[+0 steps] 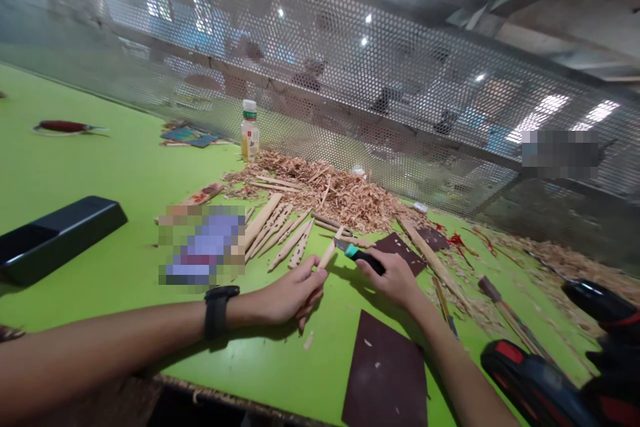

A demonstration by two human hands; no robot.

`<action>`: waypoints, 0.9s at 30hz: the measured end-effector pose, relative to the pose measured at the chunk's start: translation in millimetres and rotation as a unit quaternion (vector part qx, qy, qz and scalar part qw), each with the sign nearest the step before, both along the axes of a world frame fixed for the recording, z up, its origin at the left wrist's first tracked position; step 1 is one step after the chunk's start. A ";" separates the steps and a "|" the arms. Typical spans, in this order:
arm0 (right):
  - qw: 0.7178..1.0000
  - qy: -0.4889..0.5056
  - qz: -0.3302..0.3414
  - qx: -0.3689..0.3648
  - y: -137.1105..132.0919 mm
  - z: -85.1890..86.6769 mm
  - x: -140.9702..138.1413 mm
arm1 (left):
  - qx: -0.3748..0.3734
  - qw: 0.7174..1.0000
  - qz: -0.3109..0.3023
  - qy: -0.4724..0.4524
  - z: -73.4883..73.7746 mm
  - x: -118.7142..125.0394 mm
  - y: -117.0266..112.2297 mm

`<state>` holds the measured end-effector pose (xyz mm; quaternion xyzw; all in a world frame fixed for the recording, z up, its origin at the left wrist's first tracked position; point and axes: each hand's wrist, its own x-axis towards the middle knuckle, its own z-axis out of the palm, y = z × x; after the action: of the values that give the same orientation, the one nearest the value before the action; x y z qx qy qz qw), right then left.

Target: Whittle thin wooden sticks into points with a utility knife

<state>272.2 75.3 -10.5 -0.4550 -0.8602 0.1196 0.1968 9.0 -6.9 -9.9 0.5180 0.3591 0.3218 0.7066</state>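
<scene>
My left hand (293, 293), with a black watch on its wrist, is closed round the near end of a thin wooden stick (330, 250) that points away from me. My right hand (395, 277) grips a knife (357, 253) with a black and teal handle; its short blade touches the stick near its far end. Both hands hover just above the green table (100, 173). A row of several carved wooden sticks (280, 230) lies just left of the hands.
A heap of wood shavings (330, 190) lies behind the sticks, with a small bottle (249, 130) at its left. Dark sandpaper sheets (385, 367) lie near my right arm. A black tray (55, 233) is at left, a red-black power tool (550, 373) at right. A perforated metal screen (350, 80) backs the table.
</scene>
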 end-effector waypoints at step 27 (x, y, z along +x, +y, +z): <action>0.999 -0.014 0.029 -0.027 -11.5 3.8 -12.6 | -0.027 0.999 -0.002 -0.027 -4.2 -2.1 3.6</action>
<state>259.6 63.7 -6.7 -0.4368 -0.8720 0.1425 0.1690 6.9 -3.3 -14.1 0.4901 0.3472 0.3243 0.7308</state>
